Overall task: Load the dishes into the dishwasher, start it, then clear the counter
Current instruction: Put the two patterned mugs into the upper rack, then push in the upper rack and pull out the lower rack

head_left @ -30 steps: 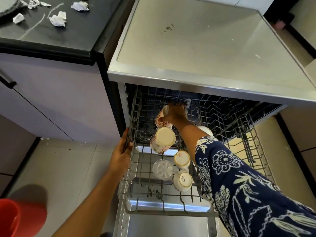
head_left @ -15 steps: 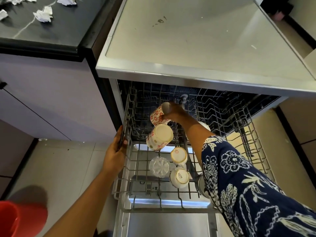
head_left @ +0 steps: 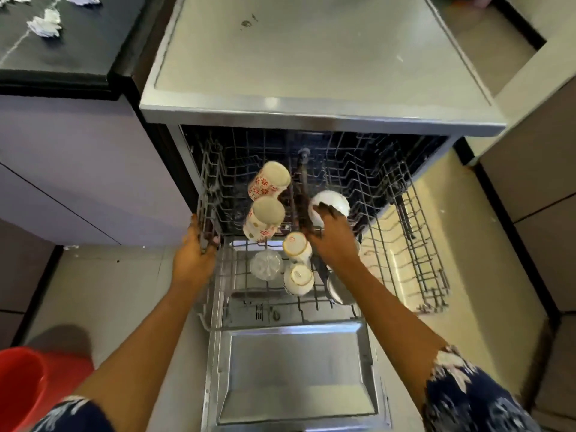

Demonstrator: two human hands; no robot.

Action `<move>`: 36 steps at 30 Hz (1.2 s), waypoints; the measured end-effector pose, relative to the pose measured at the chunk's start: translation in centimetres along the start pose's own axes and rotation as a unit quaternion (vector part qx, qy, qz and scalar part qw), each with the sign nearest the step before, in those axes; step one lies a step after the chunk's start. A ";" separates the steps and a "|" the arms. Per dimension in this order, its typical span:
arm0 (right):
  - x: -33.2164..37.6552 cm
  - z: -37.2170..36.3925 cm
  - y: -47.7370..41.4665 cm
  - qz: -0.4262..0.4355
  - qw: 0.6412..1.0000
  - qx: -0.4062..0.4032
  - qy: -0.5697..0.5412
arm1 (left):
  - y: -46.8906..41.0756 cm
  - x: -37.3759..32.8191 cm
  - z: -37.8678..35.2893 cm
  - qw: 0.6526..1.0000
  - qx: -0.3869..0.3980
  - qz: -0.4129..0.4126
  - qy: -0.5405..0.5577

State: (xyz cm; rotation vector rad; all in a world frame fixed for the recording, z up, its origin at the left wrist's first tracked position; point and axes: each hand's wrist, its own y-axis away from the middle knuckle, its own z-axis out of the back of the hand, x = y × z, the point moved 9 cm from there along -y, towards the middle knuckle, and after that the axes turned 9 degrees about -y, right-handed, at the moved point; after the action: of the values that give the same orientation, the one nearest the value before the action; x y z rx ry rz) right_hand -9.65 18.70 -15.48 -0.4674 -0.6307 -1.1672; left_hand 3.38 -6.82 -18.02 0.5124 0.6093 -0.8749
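Mugs (head_left: 268,181) in rack (head_left: 208,182) — left hand (head_left: 193,257) curled round its edge, right hand (head_left: 334,241) round bowl (head_left: 332,197)

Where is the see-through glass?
In the head view, the clear glass sits in the pulled-out rack, just left of two small gold-rimmed cups and nearer the camera than the flowered mugs.

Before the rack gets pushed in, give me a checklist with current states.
1. Left hand grips the upper rack at its left edge: ok.
2. Right hand clear of the load: not ok, it holds the white bowl.
3. Bowl seated in the tines: cannot tell, the hand covers its lower part.
4. Floral mugs inverted, bases up: ok.
5. Dishwasher door lowered under the rack: ok.
6. Counter cleared: not ok, crumpled paper lies on it.
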 end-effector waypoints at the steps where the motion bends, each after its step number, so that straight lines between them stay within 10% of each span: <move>1: -1.3 1.1 2.7 -0.008 1.000 -0.007 0.004 | 1.2 0.2 -0.5 0.999 0.010 -0.006 -0.032; 8: -11.1 5.8 17.0 -0.092 0.984 -0.062 0.136 | 11.4 1.2 -3.9 0.953 -0.035 -0.116 -0.279; 36: -15.7 -0.5 15.0 0.024 0.966 -0.075 0.247 | 11.5 1.4 -13.3 0.892 -0.077 -0.241 -0.376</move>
State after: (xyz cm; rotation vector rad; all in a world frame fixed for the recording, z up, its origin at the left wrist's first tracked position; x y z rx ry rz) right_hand 0.63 34.20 -26.67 -0.2979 -0.0990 -1.2303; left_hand 9.86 7.11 -26.63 -0.1574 0.0734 -1.3819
